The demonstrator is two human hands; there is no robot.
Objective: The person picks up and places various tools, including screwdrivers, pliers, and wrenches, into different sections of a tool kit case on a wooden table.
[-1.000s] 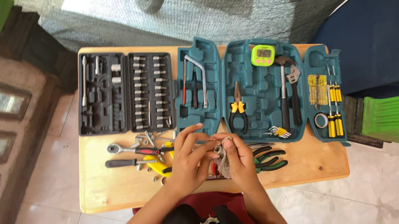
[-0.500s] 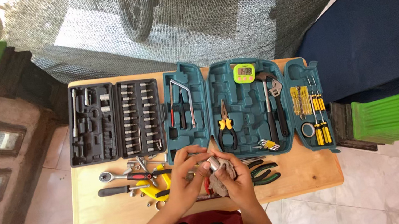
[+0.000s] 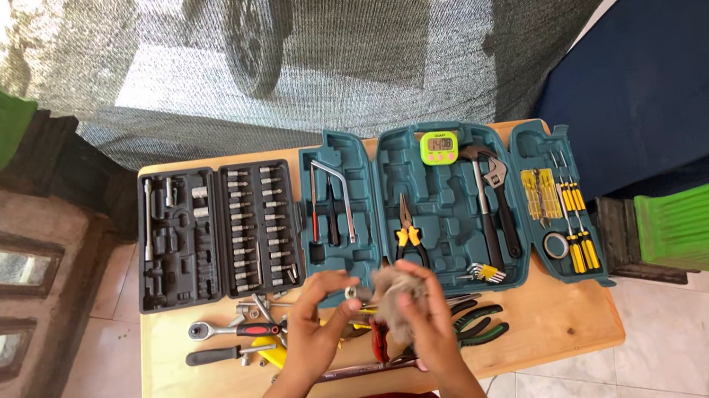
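Both hands are raised together over the front middle of a wooden table [image 3: 549,329]. My left hand [image 3: 318,325] pinches a small shiny metal socket [image 3: 352,293] between its fingertips. My right hand [image 3: 417,313] grips a crumpled grey cloth [image 3: 394,290] pressed right against that socket. Behind the hands lies an open teal tool case [image 3: 442,203] with pliers, a hammer, a wrench and yellow screwdrivers. Left of it an open black socket case [image 3: 216,232] shows rows of sockets. Loose tools lie under the hands, among them a ratchet [image 3: 227,329].
A small green digital timer [image 3: 439,147] sits at the teal case's top edge. Green-handled pliers [image 3: 481,322] lie right of my hands. A long metal bar [image 3: 355,373] rests near the table's front edge. Dark mesh netting [image 3: 364,25] hangs behind; a blue panel [image 3: 684,48] stands right.
The view has shifted, so the table sits lower and more central in frame. My hands stay together, still working cloth against the small metal piece.
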